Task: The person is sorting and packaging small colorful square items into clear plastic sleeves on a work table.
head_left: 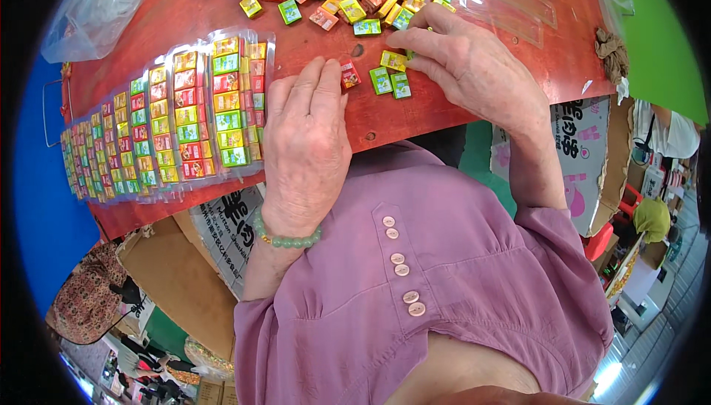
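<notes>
My left hand [309,135] is palm down beside a row of filled clear plastic trays [270,42], its fingers straight and close together. A small red box [349,75] rests against its index finger, the thumb just below; the palm hides whatever lies under it. My right hand [474,68] reaches in from the right, thumb and index finger curled at a small yellow box [393,61]. Two small green boxes [390,83] lie side by side just below that one. The stacked trays at the left hold columns of red, yellow and green boxes.
A loose heap of similar small boxes [352,9] spreads across the far side of the red table [444,105]. Clear empty trays [518,9] lie at the far right, near a brown rag [612,53]. A plastic bag [96,24] sits at the far left. Cardboard cartons [178,272] stand below the near edge.
</notes>
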A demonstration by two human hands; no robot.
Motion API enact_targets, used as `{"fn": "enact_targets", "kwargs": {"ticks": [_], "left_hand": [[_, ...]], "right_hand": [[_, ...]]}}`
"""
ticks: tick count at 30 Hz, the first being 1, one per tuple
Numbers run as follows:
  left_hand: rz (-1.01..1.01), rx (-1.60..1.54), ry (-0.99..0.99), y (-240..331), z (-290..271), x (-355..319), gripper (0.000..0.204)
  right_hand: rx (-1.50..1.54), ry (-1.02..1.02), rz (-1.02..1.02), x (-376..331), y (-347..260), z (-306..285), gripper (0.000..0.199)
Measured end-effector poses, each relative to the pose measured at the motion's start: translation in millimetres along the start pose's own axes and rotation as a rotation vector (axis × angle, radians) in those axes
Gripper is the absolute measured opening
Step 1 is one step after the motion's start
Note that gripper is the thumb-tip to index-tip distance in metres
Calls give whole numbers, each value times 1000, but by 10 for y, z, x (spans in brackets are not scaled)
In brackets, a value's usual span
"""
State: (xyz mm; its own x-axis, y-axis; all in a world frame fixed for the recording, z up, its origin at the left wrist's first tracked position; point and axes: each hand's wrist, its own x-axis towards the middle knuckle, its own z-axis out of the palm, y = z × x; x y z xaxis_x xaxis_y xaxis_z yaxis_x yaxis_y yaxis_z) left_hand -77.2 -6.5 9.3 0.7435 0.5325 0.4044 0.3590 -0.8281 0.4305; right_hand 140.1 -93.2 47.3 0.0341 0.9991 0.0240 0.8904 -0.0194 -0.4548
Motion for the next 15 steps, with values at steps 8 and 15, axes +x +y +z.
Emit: {"fn": "enact_targets", "kwargs": {"ticks": [8,15], "left_hand": [[-101,-75,-13,23,-10,-22,39],[-122,-104,9,32,-6,-42,39]], "right_hand": [[1,-102,-21,25,4,-18,27],[-29,-137,-39,17,5,-47,25]]}}
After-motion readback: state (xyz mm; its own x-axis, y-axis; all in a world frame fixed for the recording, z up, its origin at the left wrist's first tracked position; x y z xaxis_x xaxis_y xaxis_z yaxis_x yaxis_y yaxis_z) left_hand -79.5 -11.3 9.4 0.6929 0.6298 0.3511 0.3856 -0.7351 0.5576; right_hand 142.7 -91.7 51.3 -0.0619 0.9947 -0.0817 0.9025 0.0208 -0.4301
